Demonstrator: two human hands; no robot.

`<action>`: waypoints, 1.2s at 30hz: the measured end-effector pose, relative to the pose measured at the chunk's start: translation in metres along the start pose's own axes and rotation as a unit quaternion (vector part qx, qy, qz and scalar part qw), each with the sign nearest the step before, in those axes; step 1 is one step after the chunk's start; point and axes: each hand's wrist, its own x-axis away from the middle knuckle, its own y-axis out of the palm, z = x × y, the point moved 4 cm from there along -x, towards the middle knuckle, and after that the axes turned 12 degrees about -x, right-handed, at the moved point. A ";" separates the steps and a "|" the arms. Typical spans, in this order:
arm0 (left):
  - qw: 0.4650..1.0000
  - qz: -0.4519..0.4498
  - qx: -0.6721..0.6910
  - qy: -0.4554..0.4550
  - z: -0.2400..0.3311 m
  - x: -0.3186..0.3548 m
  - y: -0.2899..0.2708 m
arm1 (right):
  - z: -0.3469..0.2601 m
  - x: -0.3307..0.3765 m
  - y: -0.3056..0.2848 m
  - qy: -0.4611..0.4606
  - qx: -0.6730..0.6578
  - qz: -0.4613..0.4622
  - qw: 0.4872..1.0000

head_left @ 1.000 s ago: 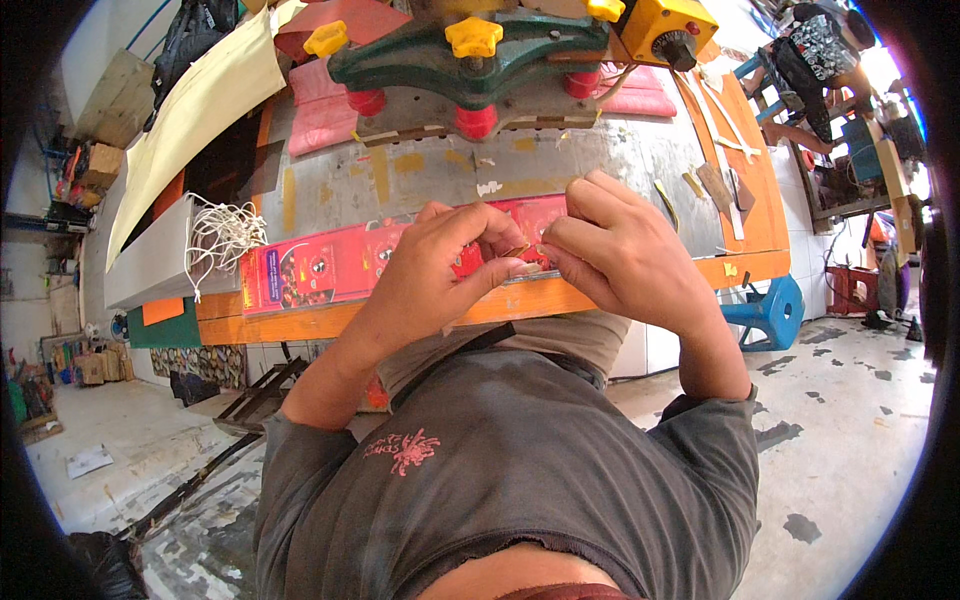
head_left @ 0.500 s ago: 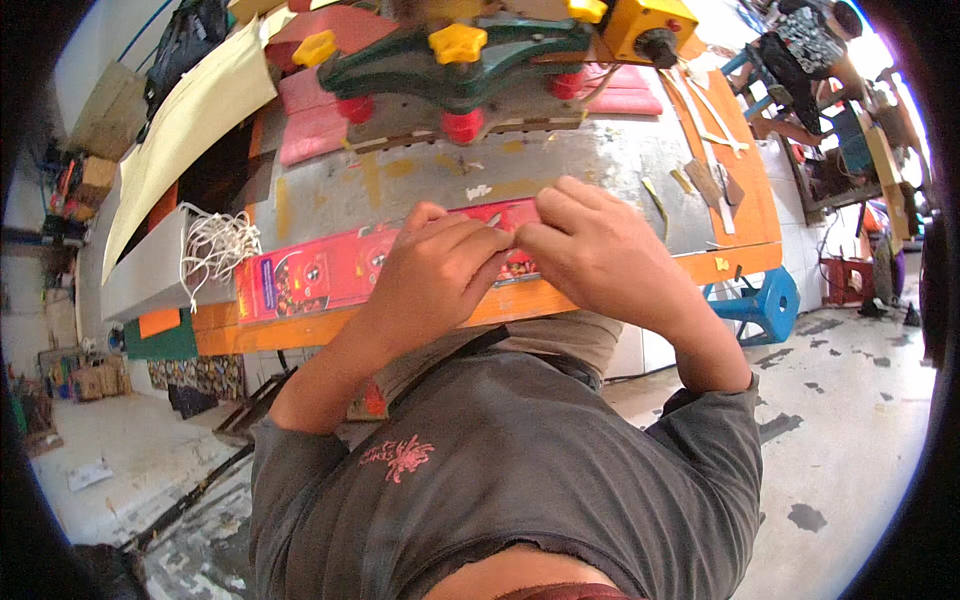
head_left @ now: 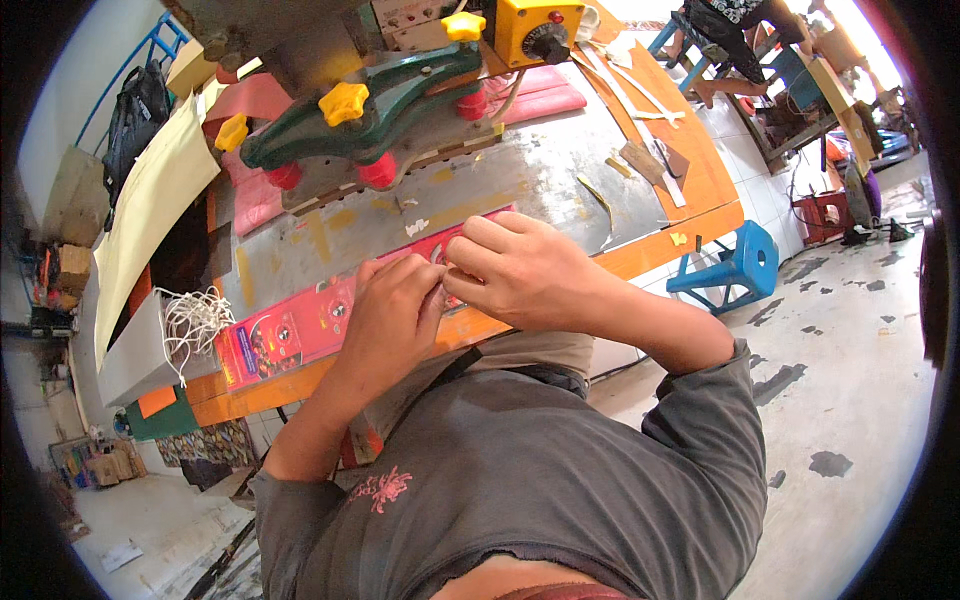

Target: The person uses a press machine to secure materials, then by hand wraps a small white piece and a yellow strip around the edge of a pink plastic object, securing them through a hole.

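A long pink printed card strip [head_left: 300, 325] is pinched at its right end by both hands.

The strip is laid flat along the grey metal worktable [head_left: 520, 185], near its orange front edge. The left hand [head_left: 395, 320] and right hand [head_left: 520, 270] are curled closed on it, fingertips touching. A green clamp with yellow knobs [head_left: 370, 100] is seen behind.

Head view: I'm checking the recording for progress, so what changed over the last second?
Little moved: both hands, left hand and right hand, stayed together over the red packaged strip on the metal-topped workbench. The camera shifted. What the fingers pinch is hidden. The green clamp stayed put.
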 end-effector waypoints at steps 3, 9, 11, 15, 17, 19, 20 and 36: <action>0.999 -0.024 0.021 -0.017 0.001 -0.003 0.005 | -0.001 0.003 0.000 -0.013 0.025 0.034 0.999; 0.996 -0.034 0.071 -0.037 -0.003 -0.008 0.007 | 0.001 0.002 -0.003 -0.014 0.036 0.053 0.998; 0.999 -0.020 0.038 -0.023 -0.001 -0.010 0.006 | 0.003 0.003 0.000 0.001 0.026 0.045 0.999; 0.999 -0.037 0.024 -0.016 0.000 -0.012 0.008 | 0.001 0.000 -0.001 0.008 0.025 0.024 0.999; 0.999 -0.040 0.035 -0.012 0.003 -0.014 0.005 | 0.004 0.002 0.002 0.022 0.011 0.007 1.000; 0.998 -0.043 0.047 -0.015 0.003 -0.013 0.005 | 0.006 0.004 0.006 0.038 -0.014 -0.016 0.999; 0.997 -0.045 0.054 -0.017 0.003 -0.013 0.005 | 0.008 0.006 0.007 0.046 -0.032 -0.030 0.998; 0.979 -0.127 0.162 -0.016 0.009 -0.014 0.007 | 0.009 0.026 0.014 0.122 -0.209 -0.037 0.970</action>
